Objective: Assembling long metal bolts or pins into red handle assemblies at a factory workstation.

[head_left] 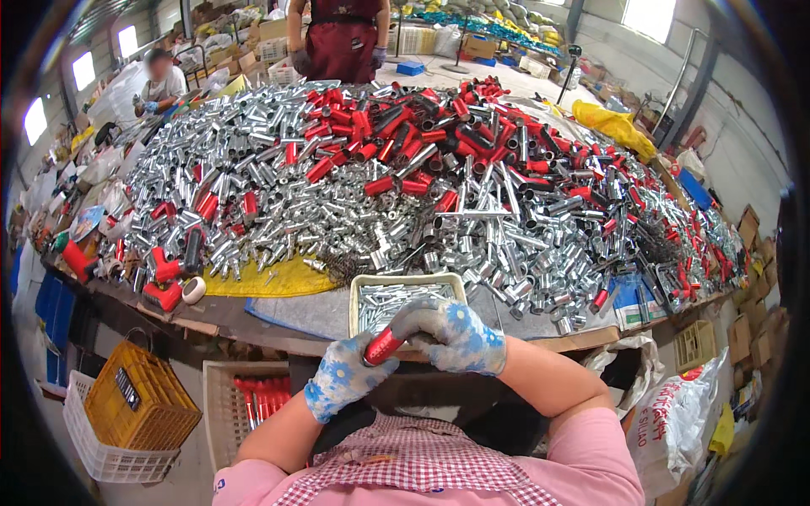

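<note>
Both of my hands wear white gloves with a blue flower print and grey-coated fingers. My left hand [348, 378] is closed round the lower end of a red tool handle [382, 347], just in front of the table edge. My right hand [462, 339] curls over the handle's upper end, its fingers bent and closed. Whatever else lies under those fingers is hidden. Directly beyond the hands stands a cream plastic tray [353, 310] with many thin silver pins [390, 298] in it.
A broad heap of silver metal sockets [287, 190] and red handles [405, 126] covers the table. Yellow cloth [270, 278] lies at its front left. Below are a crate of red-handled tools [213, 405] and stacked baskets [139, 396]. Another person [342, 38] stands across the table.
</note>
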`<action>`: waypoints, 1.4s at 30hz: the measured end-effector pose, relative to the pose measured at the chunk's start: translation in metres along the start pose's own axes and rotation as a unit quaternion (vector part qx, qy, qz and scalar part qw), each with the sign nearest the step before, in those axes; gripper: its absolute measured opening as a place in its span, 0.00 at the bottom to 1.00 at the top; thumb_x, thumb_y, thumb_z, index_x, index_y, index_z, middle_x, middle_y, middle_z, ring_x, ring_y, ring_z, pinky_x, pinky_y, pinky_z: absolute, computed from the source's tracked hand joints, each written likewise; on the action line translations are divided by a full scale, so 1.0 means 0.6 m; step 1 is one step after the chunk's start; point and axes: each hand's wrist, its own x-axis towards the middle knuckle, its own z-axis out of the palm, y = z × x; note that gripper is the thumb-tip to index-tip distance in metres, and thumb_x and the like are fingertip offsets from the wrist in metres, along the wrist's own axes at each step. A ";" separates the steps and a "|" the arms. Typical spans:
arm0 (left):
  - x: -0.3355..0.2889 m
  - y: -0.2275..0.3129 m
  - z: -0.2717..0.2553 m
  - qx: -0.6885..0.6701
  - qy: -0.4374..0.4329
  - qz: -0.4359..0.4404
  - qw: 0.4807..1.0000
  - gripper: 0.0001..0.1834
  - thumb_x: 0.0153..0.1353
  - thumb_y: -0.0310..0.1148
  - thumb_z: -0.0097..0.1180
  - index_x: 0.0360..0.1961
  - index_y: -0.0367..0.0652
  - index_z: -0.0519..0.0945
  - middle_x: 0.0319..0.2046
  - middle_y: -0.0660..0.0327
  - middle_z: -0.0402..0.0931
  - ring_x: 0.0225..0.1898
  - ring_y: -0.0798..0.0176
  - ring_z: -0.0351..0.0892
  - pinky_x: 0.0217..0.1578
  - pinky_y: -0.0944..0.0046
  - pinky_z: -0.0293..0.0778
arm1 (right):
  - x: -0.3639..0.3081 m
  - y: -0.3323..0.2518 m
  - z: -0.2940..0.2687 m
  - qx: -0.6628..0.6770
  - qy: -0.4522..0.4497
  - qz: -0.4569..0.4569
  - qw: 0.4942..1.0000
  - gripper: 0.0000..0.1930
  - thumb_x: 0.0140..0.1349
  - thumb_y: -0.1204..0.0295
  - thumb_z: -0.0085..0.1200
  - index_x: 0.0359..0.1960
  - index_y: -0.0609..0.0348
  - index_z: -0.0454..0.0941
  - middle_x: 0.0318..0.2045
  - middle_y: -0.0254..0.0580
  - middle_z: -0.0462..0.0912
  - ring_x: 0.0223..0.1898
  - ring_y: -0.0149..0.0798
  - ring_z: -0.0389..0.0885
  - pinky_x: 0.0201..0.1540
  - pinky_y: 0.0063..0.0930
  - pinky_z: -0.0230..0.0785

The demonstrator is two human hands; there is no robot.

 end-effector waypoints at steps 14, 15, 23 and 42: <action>0.068 -0.022 -0.013 -0.213 -0.059 -0.212 0.952 0.20 0.53 0.41 0.66 0.41 0.38 0.80 0.22 0.61 0.76 0.26 0.72 0.72 0.31 0.65 0.73 | 0.197 0.314 -0.338 -0.502 0.189 0.298 0.790 0.40 0.44 0.47 0.65 0.57 0.55 0.69 0.51 0.55 0.76 0.54 0.55 0.75 0.54 0.48 0.68; 0.070 -0.024 -0.015 -0.198 -0.065 -0.217 0.954 0.20 0.53 0.41 0.66 0.40 0.38 0.80 0.22 0.62 0.76 0.26 0.72 0.72 0.31 0.65 0.73 | 0.200 0.350 -0.364 -0.529 0.173 0.357 0.750 0.44 0.43 0.46 0.65 0.61 0.54 0.64 0.55 0.55 0.73 0.55 0.54 0.74 0.55 0.47 0.68; 0.081 -0.010 -0.014 -0.251 -0.050 -0.188 0.948 0.17 0.51 0.38 0.69 0.32 0.37 0.78 0.24 0.66 0.77 0.26 0.72 0.74 0.29 0.68 0.71 | 0.230 0.454 -0.395 -0.547 0.136 0.406 0.720 0.42 0.40 0.58 0.69 0.60 0.56 0.66 0.54 0.53 0.72 0.55 0.53 0.73 0.57 0.42 0.68; 0.060 -0.030 0.007 -0.215 0.026 -0.156 0.964 0.11 0.54 0.34 0.65 0.31 0.41 0.75 0.20 0.68 0.71 0.19 0.74 0.67 0.19 0.69 0.64 | 0.062 0.104 -0.220 0.101 0.278 0.176 0.939 0.34 0.55 0.63 0.61 0.62 0.60 0.62 0.39 0.45 0.79 0.36 0.34 0.76 0.42 0.30 0.70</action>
